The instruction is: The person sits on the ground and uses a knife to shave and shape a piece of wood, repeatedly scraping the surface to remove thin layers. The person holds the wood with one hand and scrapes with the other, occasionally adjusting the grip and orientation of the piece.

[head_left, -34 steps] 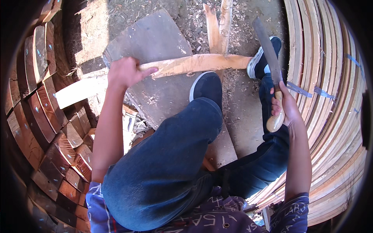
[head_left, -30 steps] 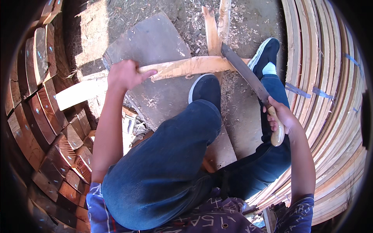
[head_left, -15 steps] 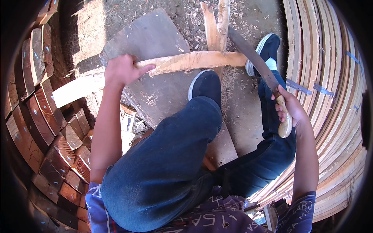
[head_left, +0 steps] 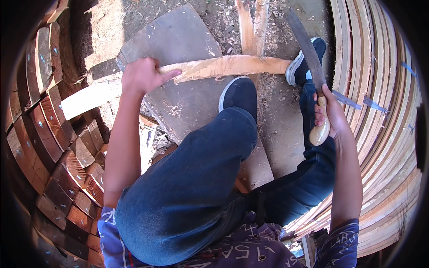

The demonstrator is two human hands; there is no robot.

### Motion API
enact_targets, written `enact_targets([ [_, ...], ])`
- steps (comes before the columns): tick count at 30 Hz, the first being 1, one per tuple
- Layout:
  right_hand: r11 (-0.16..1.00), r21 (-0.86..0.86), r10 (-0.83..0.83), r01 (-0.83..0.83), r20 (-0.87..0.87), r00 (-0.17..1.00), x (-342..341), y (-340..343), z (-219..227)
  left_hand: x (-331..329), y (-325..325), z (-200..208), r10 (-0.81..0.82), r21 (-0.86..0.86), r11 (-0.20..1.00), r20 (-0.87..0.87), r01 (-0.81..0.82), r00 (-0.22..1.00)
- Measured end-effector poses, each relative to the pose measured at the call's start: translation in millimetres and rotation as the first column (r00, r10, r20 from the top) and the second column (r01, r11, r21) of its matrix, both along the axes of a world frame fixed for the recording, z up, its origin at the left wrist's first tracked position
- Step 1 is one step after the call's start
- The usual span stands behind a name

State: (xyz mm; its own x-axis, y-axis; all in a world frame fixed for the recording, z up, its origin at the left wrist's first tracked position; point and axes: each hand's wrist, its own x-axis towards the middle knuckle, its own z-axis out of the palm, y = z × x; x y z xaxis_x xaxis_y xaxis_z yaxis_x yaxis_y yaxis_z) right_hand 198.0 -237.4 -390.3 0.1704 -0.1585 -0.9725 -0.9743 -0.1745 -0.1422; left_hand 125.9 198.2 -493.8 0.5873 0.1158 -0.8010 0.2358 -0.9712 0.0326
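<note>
A long wooden plank [head_left: 223, 67] lies crosswise in front of me, its left end bright in the sun and its right part peeled to pale wood with rough shavings along the edge. Near its middle-left my left hand [head_left: 145, 77] wraps around it, thumb along the top. In my right hand [head_left: 330, 114] is a machete [head_left: 308, 49], gripped by its pale wooden handle. The dark blade points up and away, raised to the right of the plank and apart from it. An upright forked wooden support [head_left: 250, 31] stands behind the plank, which rests against it.
Stacked cut timber [head_left: 49, 129] with blue marks fills the left side. On the right, long boards [head_left: 362, 58] are piled, bound with bluish strips. A grey flat board [head_left: 178, 31] lies on the ground among wood chips. My shoe [head_left: 239, 96] is close to the plank's near edge.
My right hand has lifted the machete, and its blade has swung up and right, away from the support. The plank and my left hand have barely shifted.
</note>
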Motion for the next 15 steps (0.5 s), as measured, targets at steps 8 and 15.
enact_targets([
  [8,0.9,-0.016,0.419,-0.435,-0.237,0.876,12,0,17,-5,0,1,0.019,-0.009,1.0,0.011,-0.019,1.0],
  [15,0.931,0.084,0.363,-0.355,-0.311,0.878,-13,1,-2,-3,0,0,0.025,-0.048,0.999,0.052,-0.022,0.998],
])
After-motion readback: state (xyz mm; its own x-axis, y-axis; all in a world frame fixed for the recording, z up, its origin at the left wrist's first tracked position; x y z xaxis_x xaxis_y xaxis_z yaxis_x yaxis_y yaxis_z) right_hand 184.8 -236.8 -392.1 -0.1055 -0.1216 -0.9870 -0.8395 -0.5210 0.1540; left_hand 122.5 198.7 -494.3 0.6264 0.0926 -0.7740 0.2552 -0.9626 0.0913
